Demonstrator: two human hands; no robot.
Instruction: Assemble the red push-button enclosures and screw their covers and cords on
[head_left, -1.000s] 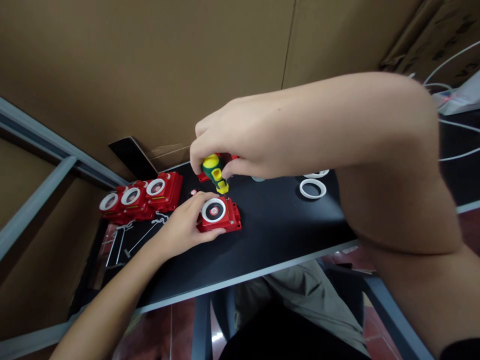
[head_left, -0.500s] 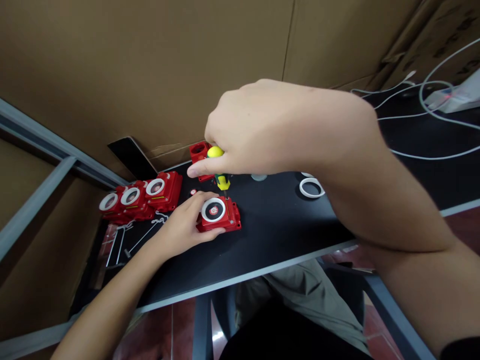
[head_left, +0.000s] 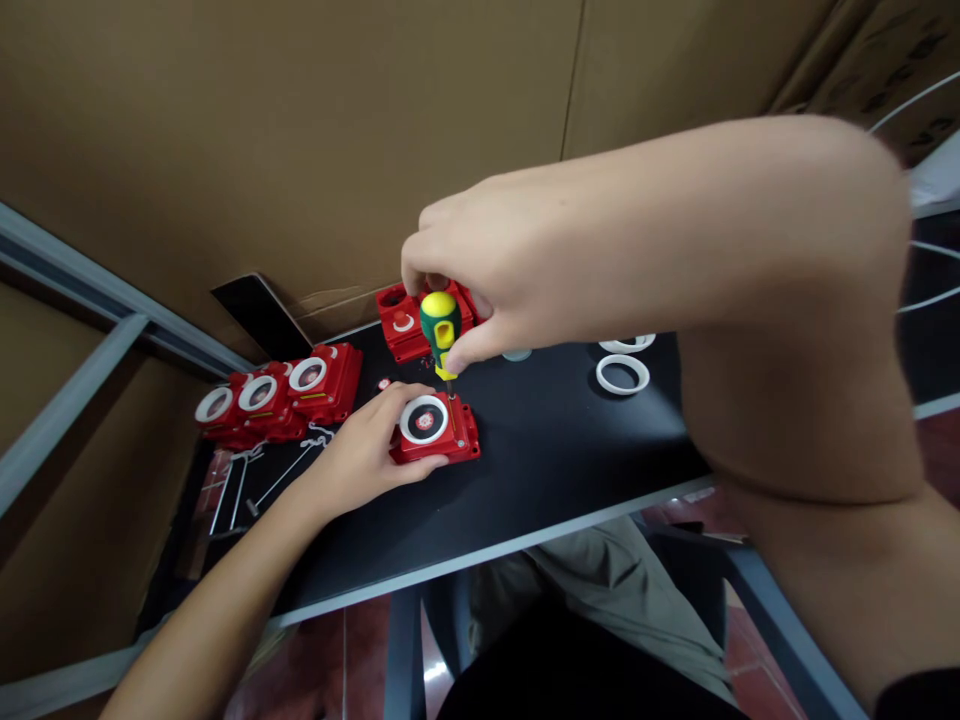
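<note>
A red box with a white ring on its face [head_left: 460,443] lies on the black tabletop [head_left: 525,480]. My left hand [head_left: 379,435] grips it from the left, thumb along the near side and fingers over the far side. Above its far right corner stands a yellow-and-green screwdriver [head_left: 441,330], nearly upright, its tip at a corner screw. My right hand [head_left: 480,265] holds the handle between thumb and curled fingers, reaching in from the right; some fingertips are hidden behind the handle and hand.
Several red boxes with white rings [head_left: 281,395] stand in a row at left. More red boxes [head_left: 401,325] sit behind the screwdriver. Loose white rings [head_left: 622,375] lie to the right. A black flat panel [head_left: 262,315] leans on the cardboard wall [head_left: 300,150]. Metal hammer-shaped rods lie at front left.
My right hand has turned about the screwdriver handle and its fingers have opened up, showing more of the handle. The right elbow has risen outward. My left hand and the red box stay put.
</note>
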